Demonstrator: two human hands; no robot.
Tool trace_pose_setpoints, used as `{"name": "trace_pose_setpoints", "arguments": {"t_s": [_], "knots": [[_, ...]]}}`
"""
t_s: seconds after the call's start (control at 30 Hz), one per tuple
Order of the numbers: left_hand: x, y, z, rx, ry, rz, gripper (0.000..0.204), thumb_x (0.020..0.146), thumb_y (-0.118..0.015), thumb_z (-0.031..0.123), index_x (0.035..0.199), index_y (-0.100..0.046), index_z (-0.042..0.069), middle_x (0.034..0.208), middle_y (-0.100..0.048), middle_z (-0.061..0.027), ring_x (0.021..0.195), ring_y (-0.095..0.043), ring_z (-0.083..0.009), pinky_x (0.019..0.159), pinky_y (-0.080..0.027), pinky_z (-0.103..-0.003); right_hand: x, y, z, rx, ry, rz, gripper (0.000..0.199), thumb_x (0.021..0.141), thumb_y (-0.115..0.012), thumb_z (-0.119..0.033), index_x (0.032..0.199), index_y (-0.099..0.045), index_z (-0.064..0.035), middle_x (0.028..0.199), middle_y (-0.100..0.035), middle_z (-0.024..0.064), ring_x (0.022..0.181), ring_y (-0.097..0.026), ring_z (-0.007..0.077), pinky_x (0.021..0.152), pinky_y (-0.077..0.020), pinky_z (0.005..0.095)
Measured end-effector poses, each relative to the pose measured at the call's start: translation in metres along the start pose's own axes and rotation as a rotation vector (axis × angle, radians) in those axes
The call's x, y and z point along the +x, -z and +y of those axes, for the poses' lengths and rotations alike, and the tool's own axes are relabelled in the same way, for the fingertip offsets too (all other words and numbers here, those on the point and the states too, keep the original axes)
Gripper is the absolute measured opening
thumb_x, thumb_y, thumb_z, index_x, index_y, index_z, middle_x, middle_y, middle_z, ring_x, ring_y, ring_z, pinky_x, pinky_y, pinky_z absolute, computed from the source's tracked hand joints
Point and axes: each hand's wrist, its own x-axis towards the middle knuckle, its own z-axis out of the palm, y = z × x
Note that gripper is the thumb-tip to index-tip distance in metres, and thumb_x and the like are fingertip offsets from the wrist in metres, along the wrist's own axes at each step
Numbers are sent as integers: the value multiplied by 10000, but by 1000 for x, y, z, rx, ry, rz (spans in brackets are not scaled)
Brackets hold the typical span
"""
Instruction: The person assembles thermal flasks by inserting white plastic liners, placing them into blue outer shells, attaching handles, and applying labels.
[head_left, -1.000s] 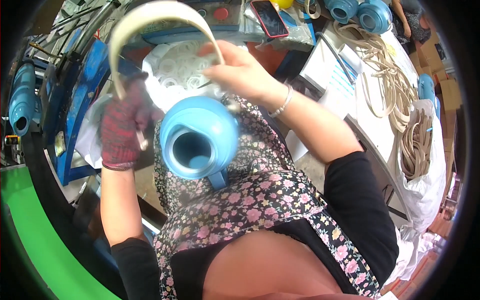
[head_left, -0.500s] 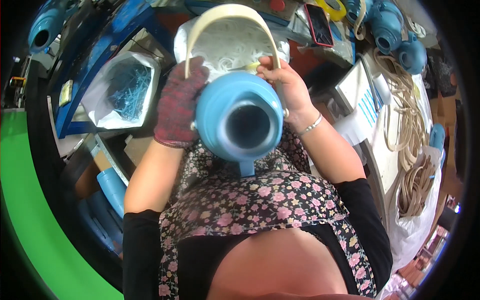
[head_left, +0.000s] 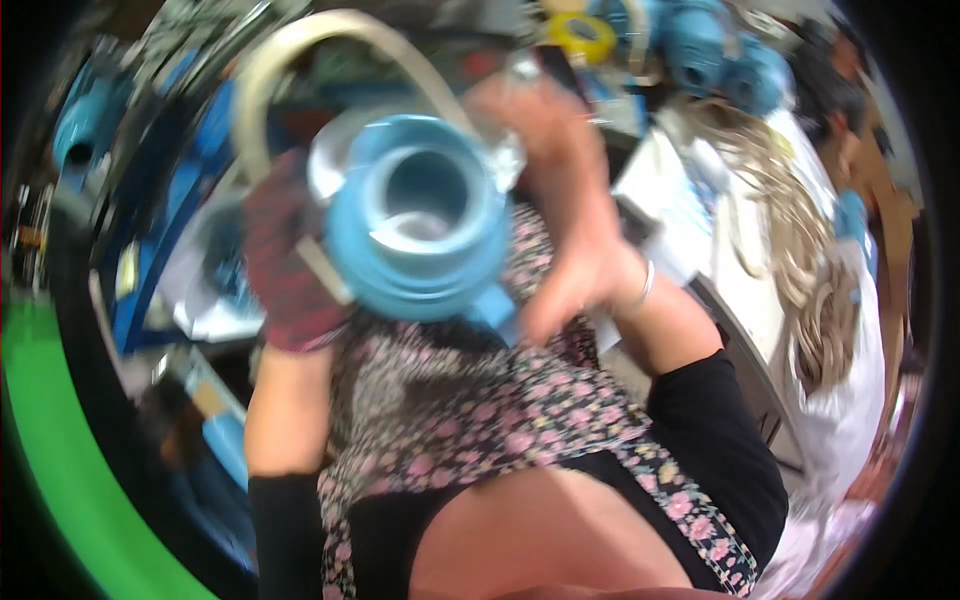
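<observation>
Left hand [head_left: 295, 260], in a dark red and black knit glove, at the left side of the blue vessel [head_left: 350, 245]; the fingers are curled around the lower left part of a cream handle [head_left: 340, 24], whose end juts out on the glove's right side. The left forearm comes up from the near edge. Right hand [head_left: 575, 190], bare and blurred by motion, at the vessel's right: the fingers extend toward the far side near the handle's right end, and the thumb stands apart from them on the near side, close to the vessel's blue grip [head_left: 490, 308]; contact at thumb or fingertips cannot be told.

The vessel lies centrally between the hands, mouth toward the viewer, a pale ring within its rim; the handle arches over its far side. A narrow open gap, with the floral apron [head_left: 520, 405] visible through it, separates vessel and right palm. The edge of the table [head_left: 765, 310] runs to the right of the right forearm.

Containers: at left, a white bag [head_left: 205, 315] with blue pieces [head_left: 228, 268]; at right, a white sack [head_left: 860, 400] with coiled tan straps [head_left: 828, 325]. Loose straps [head_left: 795, 215] cover part of the table; further blue vessels [head_left: 690, 50] stand at far right.
</observation>
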Motion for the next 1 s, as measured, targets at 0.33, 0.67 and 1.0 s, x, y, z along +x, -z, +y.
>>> {"name": "trace_pose_setpoints", "arguments": {"t_s": [0.33, 0.67, 1.0], "knots": [[39, -1, -32, 743, 49, 57, 567, 915, -599, 220, 1396, -377, 19, 1237, -527, -117, 1114, -502, -190, 949, -408, -317, -91, 183, 4, 331, -413, 967, 575, 819, -614, -259, 1332, -427, -80, 1150, -567, 150, 1028, -593, 271, 902, -504, 420], [-143, 160, 1, 1448, 465, 580, 614, 856, -594, 413, 1348, -480, 65, 1323, -537, -153, 1244, -484, -288, 1037, -368, -353, -223, 427, 15, -358, -595, 1166, 458, 904, -607, -395, 1236, -520, -92, 1170, -535, 83, 1036, -520, 251, 838, -484, 402], [-355, 299, -7, 1957, 847, 975, 378, 841, -539, 339, 1129, -614, 107, 1221, -576, -123, 1166, -524, -300, 988, -401, -409, -78, 308, 123, -286, -941, 566, 454, 938, -576, -181, 1363, -468, -66, 1378, -485, 108, 1242, -480, 228, 968, -436, 330]]}}
